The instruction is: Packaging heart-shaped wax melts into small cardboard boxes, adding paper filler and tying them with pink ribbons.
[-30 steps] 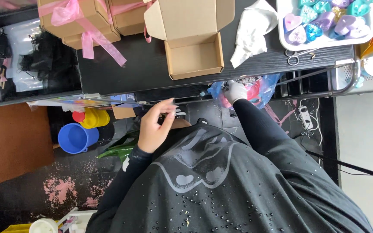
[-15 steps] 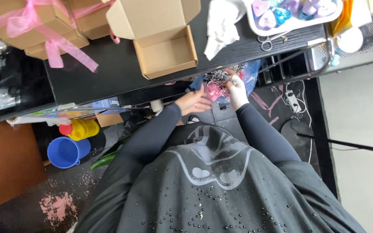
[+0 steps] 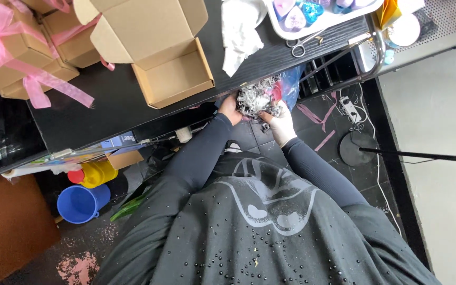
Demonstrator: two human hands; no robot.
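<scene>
Both my hands hold one clump of grey shredded paper [image 3: 256,97] just below the front edge of the black table [image 3: 96,105]. My left hand [image 3: 230,108] grips the clump's left side and my right hand [image 3: 279,122] cups it from below on the right. Behind the clump a blue and pink plastic bag [image 3: 290,84] hangs under the table. An open, empty cardboard box [image 3: 172,76] sits on the table just left of my hands, its lid flaps raised.
Closed boxes tied with pink ribbon [image 3: 22,53] stand at the table's left. A white cloth [image 3: 238,34], scissors [image 3: 299,46] and a white tray of coloured heart shapes [image 3: 312,13] lie at the right. A blue bucket [image 3: 80,203] and yellow container [image 3: 97,173] sit on the floor.
My left hand moved right from near my lap to join the right hand at the bag. Both hands have lifted a clump of grey shredded paper out of it.
</scene>
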